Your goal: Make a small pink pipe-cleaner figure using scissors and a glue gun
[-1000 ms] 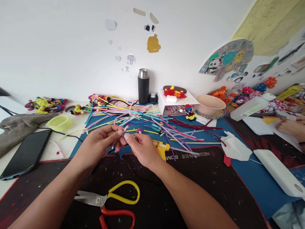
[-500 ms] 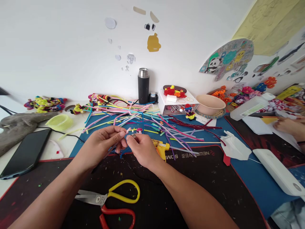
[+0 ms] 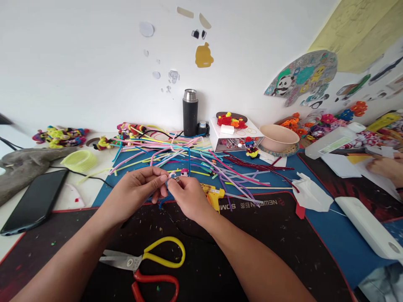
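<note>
Both hands meet over the back edge of the black mat [image 3: 195,268]. My left hand [image 3: 141,188] is closed, thumb and index finger pinching a small pale pink-white piece [image 3: 171,174]. My right hand [image 3: 189,196] is closed too, its thumb and finger against the same piece; a small metallic thing shows at its fingertips. Just behind the hands a small head with a pink-red cap [image 3: 184,171] is partly visible. A yellow glue gun [image 3: 214,196] lies right beside my right hand. Scissors [image 3: 137,262] with yellow and red handles lie open nearer to me.
Many coloured pipe cleaners [image 3: 170,147] spread behind the hands. A black bottle [image 3: 190,115], a white box [image 3: 236,140] and a beige bowl [image 3: 278,138] stand by the wall. A phone [image 3: 34,201] lies left; a white device [image 3: 367,226] lies right. Another person's hand [image 3: 385,167] is far right.
The fingertips of my left hand have shifted slightly around the pale piece, while my right hand stays nearly in place. The view has moved a little.
</note>
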`<action>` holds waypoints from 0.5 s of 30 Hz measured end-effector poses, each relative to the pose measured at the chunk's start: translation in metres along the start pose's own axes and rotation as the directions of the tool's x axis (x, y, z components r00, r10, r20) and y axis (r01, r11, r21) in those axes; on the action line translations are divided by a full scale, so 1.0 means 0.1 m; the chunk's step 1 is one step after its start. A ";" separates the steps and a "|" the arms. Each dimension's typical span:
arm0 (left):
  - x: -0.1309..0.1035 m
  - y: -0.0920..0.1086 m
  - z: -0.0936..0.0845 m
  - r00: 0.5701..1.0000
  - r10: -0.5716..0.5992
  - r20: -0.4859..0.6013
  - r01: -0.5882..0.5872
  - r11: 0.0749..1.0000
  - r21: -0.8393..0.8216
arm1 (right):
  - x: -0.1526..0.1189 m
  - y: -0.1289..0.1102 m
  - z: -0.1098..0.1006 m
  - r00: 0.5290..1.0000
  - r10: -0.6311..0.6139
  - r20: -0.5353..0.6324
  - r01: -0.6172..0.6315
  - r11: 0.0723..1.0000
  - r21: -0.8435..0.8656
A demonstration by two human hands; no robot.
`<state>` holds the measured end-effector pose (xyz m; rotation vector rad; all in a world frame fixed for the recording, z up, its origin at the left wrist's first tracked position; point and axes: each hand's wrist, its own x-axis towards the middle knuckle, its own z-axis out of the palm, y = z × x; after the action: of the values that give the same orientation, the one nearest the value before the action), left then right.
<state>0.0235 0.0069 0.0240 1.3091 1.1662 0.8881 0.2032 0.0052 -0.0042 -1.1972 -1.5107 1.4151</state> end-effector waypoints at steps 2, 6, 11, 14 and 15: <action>0.00 -0.01 0.00 1.000 -0.002 -0.001 0.002 1.000 0.006 | 0.00 0.01 0.00 1.000 -0.008 0.003 0.008 1.000 0.004; 0.00 0.00 0.00 1.000 0.004 -0.002 -0.004 1.000 0.020 | 0.01 0.02 0.00 1.000 0.011 -0.002 -0.011 1.000 -0.008; 0.00 0.03 0.02 1.000 0.023 -0.003 -0.023 0.999 0.044 | 0.02 0.04 0.01 0.999 -0.007 0.041 0.007 1.000 -0.002; -0.01 0.03 0.02 0.999 0.033 -0.007 -0.032 0.998 0.058 | 0.02 0.06 0.01 0.999 0.005 0.043 -0.005 1.000 0.001; -0.01 0.03 0.02 0.999 0.035 -0.009 -0.034 0.998 0.062 | 0.02 0.06 0.01 0.999 0.010 0.040 -0.010 1.000 -0.002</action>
<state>0.0251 0.0059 0.0271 1.3798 1.1897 0.8910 0.2023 0.0070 -0.0110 -1.1859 -1.5346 1.4527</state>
